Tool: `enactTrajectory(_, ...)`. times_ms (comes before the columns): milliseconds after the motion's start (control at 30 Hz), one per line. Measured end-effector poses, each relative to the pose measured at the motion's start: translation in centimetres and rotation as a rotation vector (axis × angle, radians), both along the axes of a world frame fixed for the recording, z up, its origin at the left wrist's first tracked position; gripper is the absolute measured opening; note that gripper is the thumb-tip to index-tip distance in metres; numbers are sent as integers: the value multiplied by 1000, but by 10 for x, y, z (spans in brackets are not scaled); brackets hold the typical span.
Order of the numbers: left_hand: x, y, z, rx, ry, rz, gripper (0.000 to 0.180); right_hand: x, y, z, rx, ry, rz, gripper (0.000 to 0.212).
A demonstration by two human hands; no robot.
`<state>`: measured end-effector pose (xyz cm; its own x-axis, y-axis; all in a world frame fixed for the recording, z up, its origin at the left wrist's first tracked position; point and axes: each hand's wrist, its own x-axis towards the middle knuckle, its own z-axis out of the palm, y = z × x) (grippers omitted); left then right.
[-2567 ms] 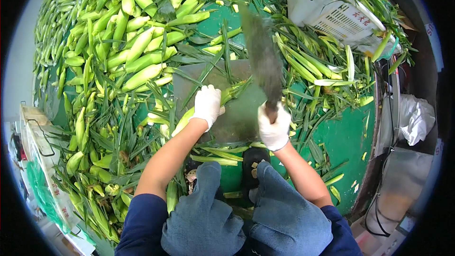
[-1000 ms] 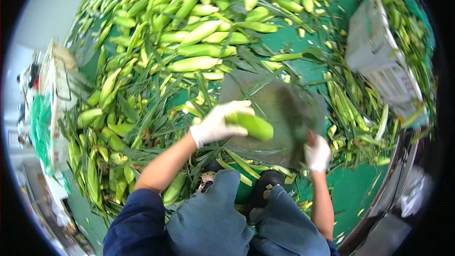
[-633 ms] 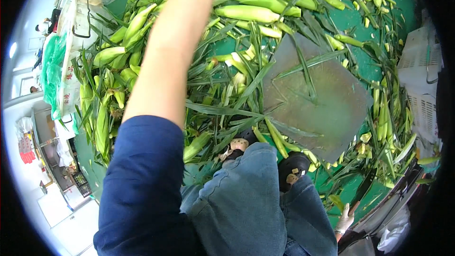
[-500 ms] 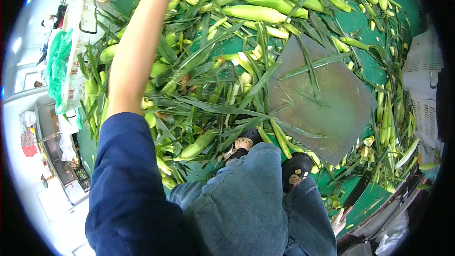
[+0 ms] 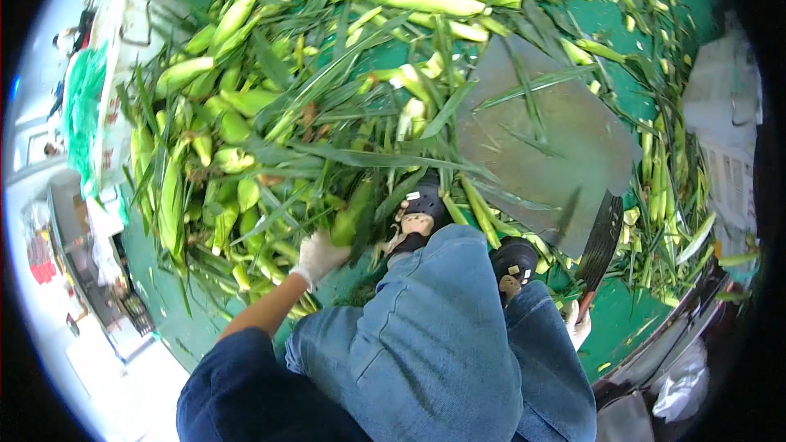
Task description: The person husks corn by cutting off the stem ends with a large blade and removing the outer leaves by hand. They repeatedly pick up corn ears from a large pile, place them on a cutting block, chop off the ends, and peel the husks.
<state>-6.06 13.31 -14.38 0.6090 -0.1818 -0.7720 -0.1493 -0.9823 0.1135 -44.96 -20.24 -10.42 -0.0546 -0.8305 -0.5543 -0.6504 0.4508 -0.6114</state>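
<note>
Reaching low beside the knee, the gloved left hand [image 5: 318,255] closes around a green-husked corn ear [image 5: 350,217] at the near edge of the heap; the right hand [image 5: 578,324], also gloved, grips the handle of a broad dark knife [image 5: 602,241] by the right shoe [image 5: 512,260]; an ear like this looks firm and fairly heavy, its husk leafy and loose, so the thick middle is likely the surest hold, not the trailing leaves; farther out lies the grey cutting board [image 5: 565,139] on the green mat [image 5: 630,336]; beyond, piled corn [image 5: 426,0] and a white crate [image 5: 725,139].
</note>
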Motion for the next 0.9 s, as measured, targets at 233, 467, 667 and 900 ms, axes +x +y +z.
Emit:
enactTrajectory(233, 24, -298, 60, -1117, 93, -308, 60, 31, 20, -20, -216, 77, 43, 16)
enactTrajectory(467, 10, -360, -41, -1057, 461, -284, 55, 87, 5, -6, -165, -84, 351, 28)
enactTrajectory(667, 28, -333, -50, -814, 364, -500, 59, 165, -25, -18, -462, 29, 750, 29)
enactTrajectory(900, 15, -330, 8, -749, 57, -713, 68, 140, -101, -67, -557, 184, 496, 31)
